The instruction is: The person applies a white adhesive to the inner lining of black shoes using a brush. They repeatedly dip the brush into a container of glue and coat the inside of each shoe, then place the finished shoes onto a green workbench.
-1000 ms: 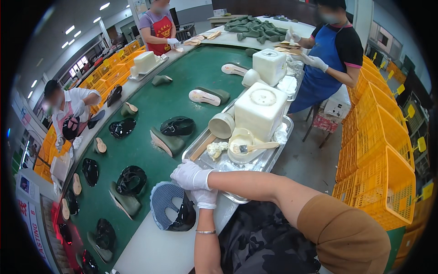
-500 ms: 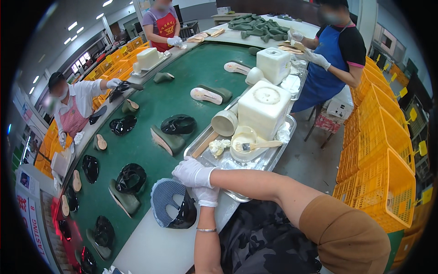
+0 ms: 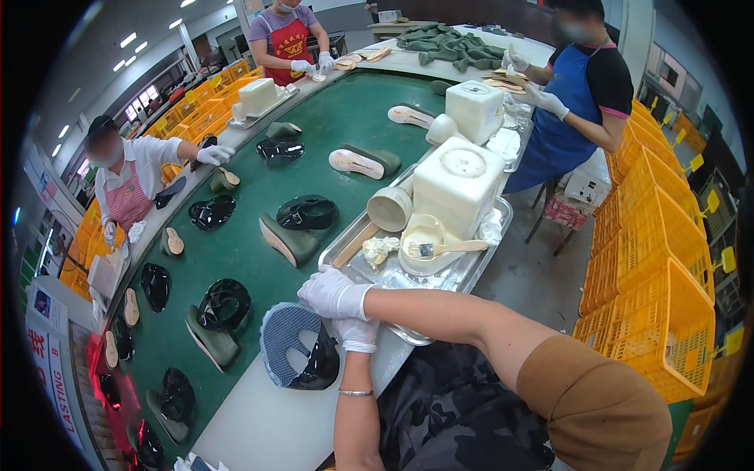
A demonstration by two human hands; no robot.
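A black glossy shoe upper with a blue mesh lining (image 3: 297,349) is held at the near edge of the belt, its lining turned up. My left hand (image 3: 358,334), white-gloved, is closed at its right side; its fingers are mostly hidden. Crossing from the right, my right hand (image 3: 334,293), also gloved, lies over the left one with fingers curled at the upper's edge. Beyond them on the green belt sit a black upper (image 3: 225,306) and a dark green shoe last (image 3: 212,339).
A metal tray (image 3: 369,271) to the right holds a white square container (image 3: 458,188), a cup (image 3: 389,209) and a brush (image 3: 452,248). Several lasts and uppers lie along the green belt (image 3: 259,228). Three co-workers stand around it. Yellow crates (image 3: 644,314) are stacked at right.
A black upper now lies on the far part of the belt, by the left co-worker, whose hand has let go of it. The red-aproned co-worker's hands have moved. My hands have barely shifted.
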